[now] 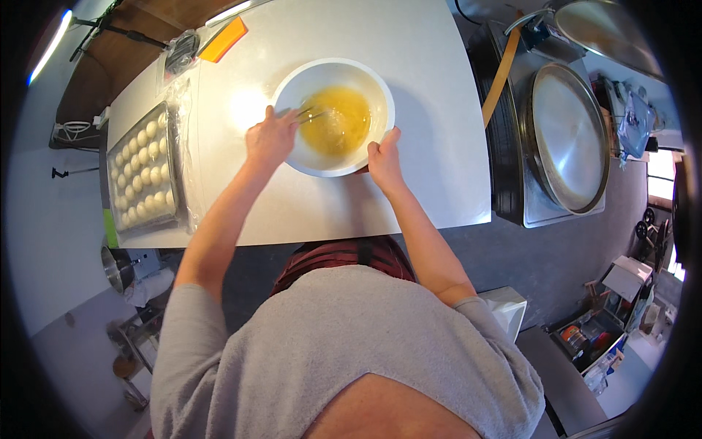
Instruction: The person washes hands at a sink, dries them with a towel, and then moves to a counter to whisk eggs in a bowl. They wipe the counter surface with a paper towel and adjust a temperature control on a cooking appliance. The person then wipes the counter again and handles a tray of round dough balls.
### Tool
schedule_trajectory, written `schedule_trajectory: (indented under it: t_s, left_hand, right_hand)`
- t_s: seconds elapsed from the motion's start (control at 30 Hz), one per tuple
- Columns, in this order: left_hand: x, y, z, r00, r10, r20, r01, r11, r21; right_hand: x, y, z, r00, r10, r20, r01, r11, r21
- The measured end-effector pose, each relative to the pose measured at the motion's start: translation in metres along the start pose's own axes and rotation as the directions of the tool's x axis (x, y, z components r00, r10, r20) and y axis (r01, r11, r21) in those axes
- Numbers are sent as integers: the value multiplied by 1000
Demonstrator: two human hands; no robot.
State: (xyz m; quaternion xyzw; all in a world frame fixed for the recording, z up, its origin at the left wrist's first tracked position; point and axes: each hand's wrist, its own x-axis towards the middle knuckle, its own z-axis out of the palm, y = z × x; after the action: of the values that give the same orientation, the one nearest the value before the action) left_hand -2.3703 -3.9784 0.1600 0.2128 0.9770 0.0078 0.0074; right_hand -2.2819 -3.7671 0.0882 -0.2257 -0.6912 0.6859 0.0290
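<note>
A wide white bowl (292, 147) stands on the white table, tilted slightly if at all. Yellow liquid (340, 123) with bubbles, similar to beaten egg, covers its bottom. My left hand (270, 136) is over the bowl's left rim, closed around a thin-pronged metal utensil (311, 114). The utensil's tips reach into the liquid; whether it is a whisk or chopsticks is unclear. On the lower right side, my right hand (385, 159) grips the bowl's rim, thumb on top and fingers hidden beneath.
To the left, a tray (174, 159) of several round white dough balls lies under clear plastic. An orange-yellow scraper-like piece (224, 41) rests at the table's (439, 181) back left. Right of the table, a large round metal pan (570, 137) sits on equipment beside a wooden stick (502, 77).
</note>
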Motion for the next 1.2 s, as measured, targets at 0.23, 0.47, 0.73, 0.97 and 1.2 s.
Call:
schedule_trajectory:
  t_s: [0.23, 0.47, 0.73, 0.97, 1.2]
  left_hand:
    - [0, 14, -14, 989, 129, 69, -136, 984, 111]
    - [-7, 12, -16, 957, 212, 198, -209, 977, -35]
    - [-9, 1, -5, 956, 203, 209, -198, 979, -47]
    - [-12, -5, 1, 971, 102, 218, -120, 990, 71]
    - [24, -1, 14, 999, 22, 27, -23, 1000, 19]
  right_hand:
    - [-3, -12, -1, 1000, 1, 11, -1, 1000, 28]
    - [-4, -10, 0, 998, -59, -12, 59, 998, -4]
    - [0, 0, -1, 995, -92, -34, 88, 993, -82]
    - [2, 4, 0, 992, -126, -26, 124, 990, -62]
    - [1, -4, -2, 998, 58, 11, -58, 997, -42]
